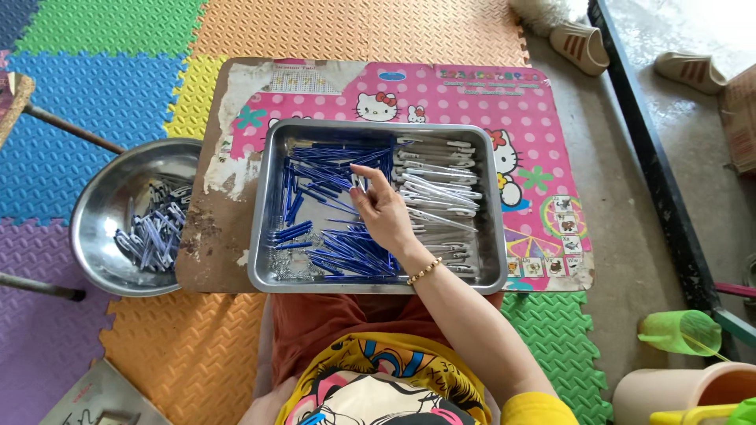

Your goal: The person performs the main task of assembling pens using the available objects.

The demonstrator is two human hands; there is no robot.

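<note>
1. On the low pink board (472, 102), the steel tray (276, 212) sits square before your knees, so every part is in reach.
2. Left of the tray, the round bowl (102, 197) collects finished pens (153, 236).
3. Inside the tray, blue refills (346, 256) lie left and white barrels (437, 189) right, kept sorted.
4. Over the tray's middle, your right hand (382, 212) pinches a small white piece (358, 182) with its fingertips; your left hand is out of view.
</note>
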